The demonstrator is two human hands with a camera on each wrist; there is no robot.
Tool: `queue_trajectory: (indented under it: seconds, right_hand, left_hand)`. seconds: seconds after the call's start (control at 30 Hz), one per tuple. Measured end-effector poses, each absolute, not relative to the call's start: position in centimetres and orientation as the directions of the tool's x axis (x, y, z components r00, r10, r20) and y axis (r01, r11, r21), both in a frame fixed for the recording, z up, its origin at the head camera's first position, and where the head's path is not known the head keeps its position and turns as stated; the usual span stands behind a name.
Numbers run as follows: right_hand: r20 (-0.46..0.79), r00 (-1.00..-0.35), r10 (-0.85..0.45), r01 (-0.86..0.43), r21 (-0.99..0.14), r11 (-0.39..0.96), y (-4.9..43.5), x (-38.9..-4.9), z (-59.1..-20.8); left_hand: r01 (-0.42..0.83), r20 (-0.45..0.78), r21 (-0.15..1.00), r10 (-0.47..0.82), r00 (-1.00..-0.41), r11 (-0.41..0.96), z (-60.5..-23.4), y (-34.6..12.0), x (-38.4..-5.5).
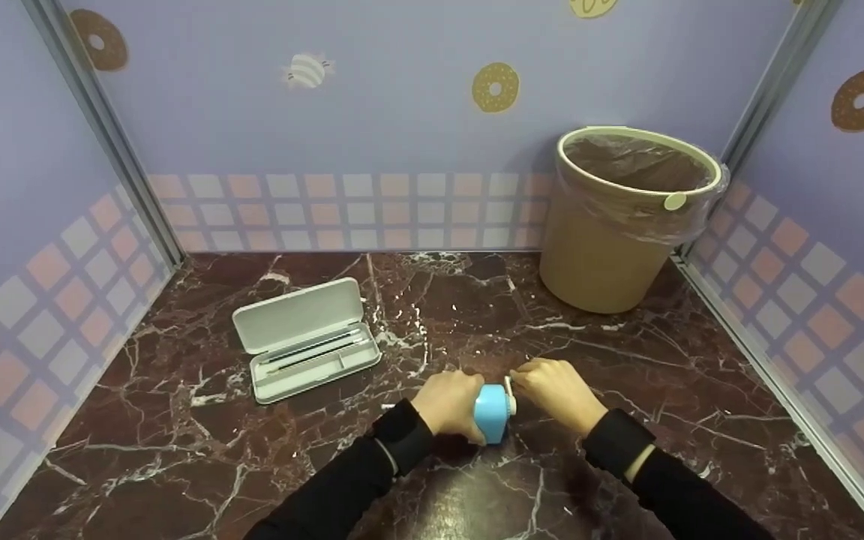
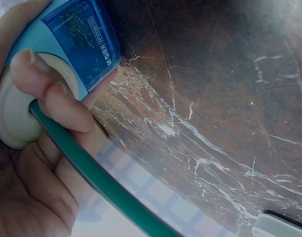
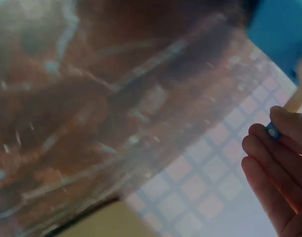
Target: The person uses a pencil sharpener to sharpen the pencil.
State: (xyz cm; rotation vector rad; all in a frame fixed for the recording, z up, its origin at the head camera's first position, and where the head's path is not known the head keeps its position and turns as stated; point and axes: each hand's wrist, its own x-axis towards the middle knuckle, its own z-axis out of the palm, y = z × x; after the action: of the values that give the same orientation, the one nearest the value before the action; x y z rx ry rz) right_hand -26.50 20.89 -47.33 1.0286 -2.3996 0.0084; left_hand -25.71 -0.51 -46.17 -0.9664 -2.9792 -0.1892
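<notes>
A light-blue crank pencil sharpener [image 1: 490, 416] is gripped in my left hand [image 1: 447, 403], low over the middle of the table. In the left wrist view, shavings show through its clear blue drawer [image 2: 87, 37]. A green pencil [image 2: 99, 175] sticks out of the round cream front, and two fingers of the left hand curl beside the pencil where it enters. On the sharpener's other side, my right hand [image 1: 558, 390] pinches the end of the crank handle [image 1: 508, 388]. In the right wrist view, thumb and fingertips close around the small blue crank knob [image 3: 272, 131].
An open grey pencil case [image 1: 304, 386] lies on the left, its lid tilted back, with pencils [image 1: 316, 350] inside. At the back right stands a tan bin [image 1: 597, 255] with a clear plastic liner. Patterned walls [image 1: 402, 112] enclose the dark marbled table [image 1: 199, 442].
</notes>
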Motion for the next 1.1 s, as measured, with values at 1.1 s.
queue_trajectory:
  seconds: [1.1]
  right_hand:
    - [0.366,-0.577,-0.730,-0.734,0.159,0.660,21.4,-25.1,-50.0]
  left_hand:
    - [0.570,0.068,0.123,0.567,-0.821,0.812,-46.3,-0.5,-25.5]
